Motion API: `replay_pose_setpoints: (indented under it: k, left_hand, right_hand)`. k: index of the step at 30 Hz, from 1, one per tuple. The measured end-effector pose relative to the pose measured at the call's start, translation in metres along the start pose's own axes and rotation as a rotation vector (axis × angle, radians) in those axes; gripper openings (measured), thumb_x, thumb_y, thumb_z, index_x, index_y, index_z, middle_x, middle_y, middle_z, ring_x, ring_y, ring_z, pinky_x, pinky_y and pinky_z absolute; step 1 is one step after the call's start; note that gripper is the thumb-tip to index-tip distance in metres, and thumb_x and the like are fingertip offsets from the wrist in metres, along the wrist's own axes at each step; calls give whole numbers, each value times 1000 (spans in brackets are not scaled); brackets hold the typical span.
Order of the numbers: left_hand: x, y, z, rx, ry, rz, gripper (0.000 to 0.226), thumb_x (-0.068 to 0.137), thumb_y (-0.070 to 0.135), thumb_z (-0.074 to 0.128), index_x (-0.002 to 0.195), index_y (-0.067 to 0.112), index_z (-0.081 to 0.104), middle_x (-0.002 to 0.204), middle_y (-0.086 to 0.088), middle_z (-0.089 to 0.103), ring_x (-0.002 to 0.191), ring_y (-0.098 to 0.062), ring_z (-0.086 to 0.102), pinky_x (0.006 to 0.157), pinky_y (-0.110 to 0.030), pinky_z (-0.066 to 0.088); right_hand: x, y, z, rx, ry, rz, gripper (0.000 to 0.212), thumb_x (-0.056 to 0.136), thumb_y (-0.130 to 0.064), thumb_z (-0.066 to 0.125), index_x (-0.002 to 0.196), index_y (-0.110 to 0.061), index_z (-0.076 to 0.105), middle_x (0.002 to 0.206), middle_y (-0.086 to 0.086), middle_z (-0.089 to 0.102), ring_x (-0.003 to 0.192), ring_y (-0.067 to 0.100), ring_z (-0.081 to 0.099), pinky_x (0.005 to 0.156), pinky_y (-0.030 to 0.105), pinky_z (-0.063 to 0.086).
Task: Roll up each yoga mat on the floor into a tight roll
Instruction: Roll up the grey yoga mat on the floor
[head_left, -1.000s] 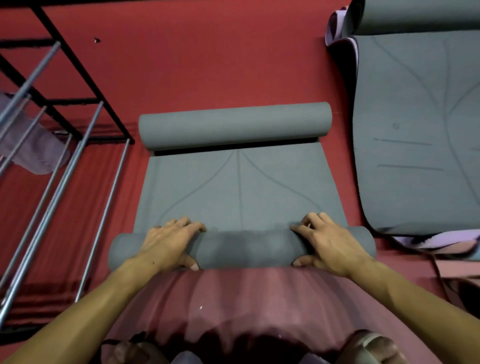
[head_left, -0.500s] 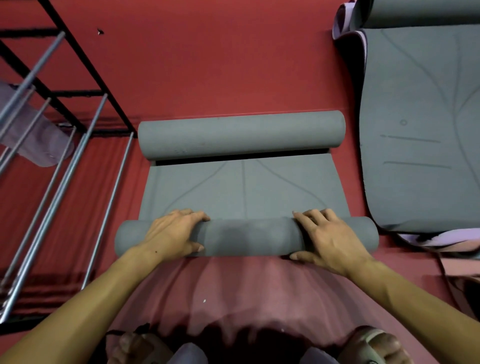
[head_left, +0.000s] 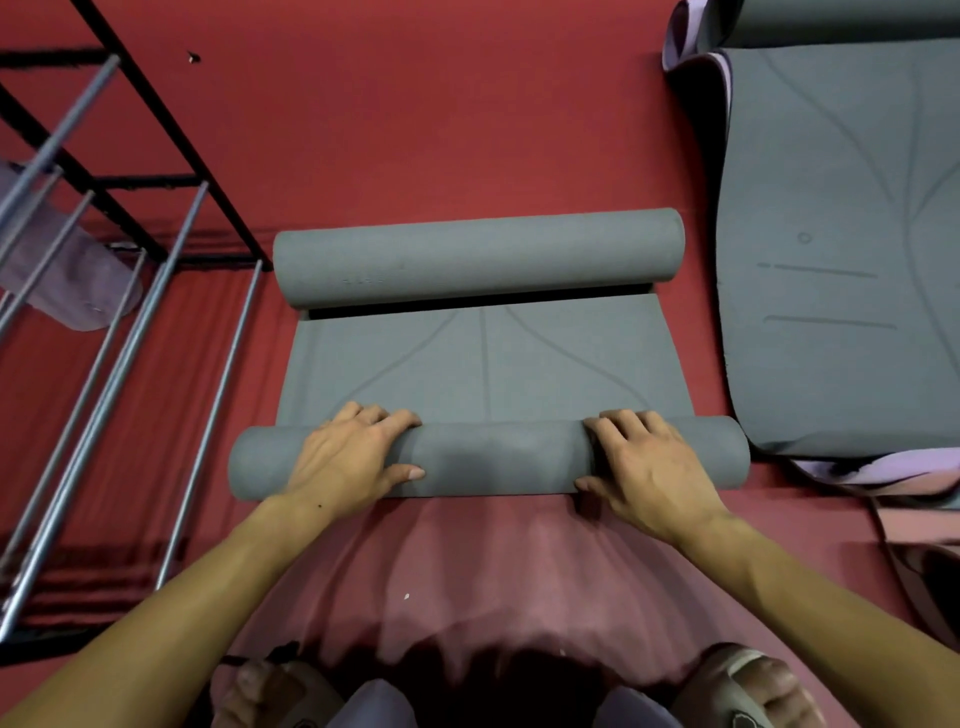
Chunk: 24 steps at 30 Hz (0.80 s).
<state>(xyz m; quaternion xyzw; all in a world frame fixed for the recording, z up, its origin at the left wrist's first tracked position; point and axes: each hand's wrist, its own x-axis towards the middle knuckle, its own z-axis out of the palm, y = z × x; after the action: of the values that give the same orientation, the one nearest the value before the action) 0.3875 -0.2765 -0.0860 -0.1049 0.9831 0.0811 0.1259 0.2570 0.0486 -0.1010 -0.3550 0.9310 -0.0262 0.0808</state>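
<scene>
- Red floor (head_left: 467, 130): cloth-like covering, creased in the paler patch just in front of the person.
- Second grey mat (head_left: 841, 234): lies flat at right on a lilac layer, well apart from both hands; thin curved and straight lines printed on it.
- Grey yoga mat (head_left: 488, 364): matte, foam-like, centre floor. Far end a fat cylinder (head_left: 478, 257); flat middle strip with curved guide lines; near end a thinner roll (head_left: 493, 457) under both hands.
- Metal rack (head_left: 104, 312): black frame with grey tubular bars at left, a lilac roll lying on it.
- Left hand (head_left: 353, 457): palm on the near roll's left part, fingers (head_left: 384, 418) curled over its far edge, thumb along the near side.
- Right hand (head_left: 649, 467): same hold on the right part, fingers (head_left: 623, 421) draped over the top, thumb at the near edge.
- Versus 1.0 s ago: near roll thicker and farther forward; flat strip shorter.
</scene>
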Motion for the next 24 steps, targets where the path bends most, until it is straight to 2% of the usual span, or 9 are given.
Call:
replay_pose_setpoints:
  k: [4, 6, 8, 10, 12, 14, 17, 20, 24]
  left_hand:
    - [2, -1, -2, -39, -8, -4, 64, 90, 70, 61, 149, 45, 48, 145, 11, 50, 131, -17, 45, 99, -41, 50]
    - [4, 0, -2, -45, 2, 2, 62, 90, 66, 64, 148, 47, 49, 138, 12, 47, 126, -16, 47, 95, -40, 51]
    - [1, 1, -3, -59, 25, 12, 62, 91, 64, 64, 148, 52, 42, 127, 14, 51, 121, -16, 50, 89, -39, 53]
    - [-1, 3, -4, -60, 47, 15, 60, 91, 66, 60, 146, 51, 41, 125, 14, 58, 120, -18, 56, 89, -39, 54]
    - [-1, 5, -6, -8, 36, 14, 60, 89, 72, 51, 143, 47, 48, 132, 13, 61, 123, -19, 58, 94, -39, 52]
    - [1, 9, -8, 29, 34, -6, 72, 81, 79, 42, 142, 44, 55, 139, 9, 59, 128, -20, 55, 100, -41, 46]
    - [2, 11, -5, 65, 67, 2, 82, 74, 87, 50, 141, 41, 58, 134, 3, 55, 122, -23, 53, 96, -42, 48]
    - [2, 13, -2, 128, 78, 26, 86, 72, 84, 61, 144, 40, 50, 125, 5, 57, 113, -24, 58, 91, -42, 50]
    - [7, 17, 1, 203, 92, 57, 82, 74, 80, 62, 140, 34, 47, 126, 3, 61, 115, -25, 60, 99, -43, 45]
  right_hand:
    - [0, -2, 1, -108, 21, -16, 74, 88, -59, 64, 145, -12, 54, 138, 14, 56, 126, 43, 49, 111, 55, 40]
    - [-1, -4, 0, -162, 16, -23, 77, 92, -59, 54, 150, -10, 49, 134, 15, 55, 117, 39, 50, 105, 50, 45]
    - [1, -5, -2, -138, 13, -28, 78, 93, -57, 54, 154, -9, 43, 128, 13, 59, 110, 35, 54, 97, 46, 50]
    - [4, -4, -3, -119, 10, -32, 75, 91, -59, 56, 148, -11, 48, 127, 10, 61, 109, 33, 57, 96, 44, 51]
    - [6, -3, -4, -122, 4, -50, 70, 88, -65, 56, 137, -15, 54, 133, 8, 60, 115, 33, 56, 103, 46, 47]
    - [6, -2, -3, -133, 9, -65, 75, 83, -67, 62, 136, -14, 56, 140, 12, 57, 123, 37, 53, 110, 53, 41]
    - [6, -2, -3, -158, 14, -47, 83, 80, -68, 65, 142, -16, 51, 139, 14, 50, 118, 38, 50, 108, 52, 41]
    - [9, -1, 0, -174, 8, -43, 88, 82, -66, 63, 152, -16, 43, 136, 9, 51, 113, 33, 51, 106, 48, 41]
    - [14, 0, 4, -173, 9, -18, 89, 78, -65, 69, 146, -12, 45, 141, 8, 55, 121, 34, 52, 110, 52, 37]
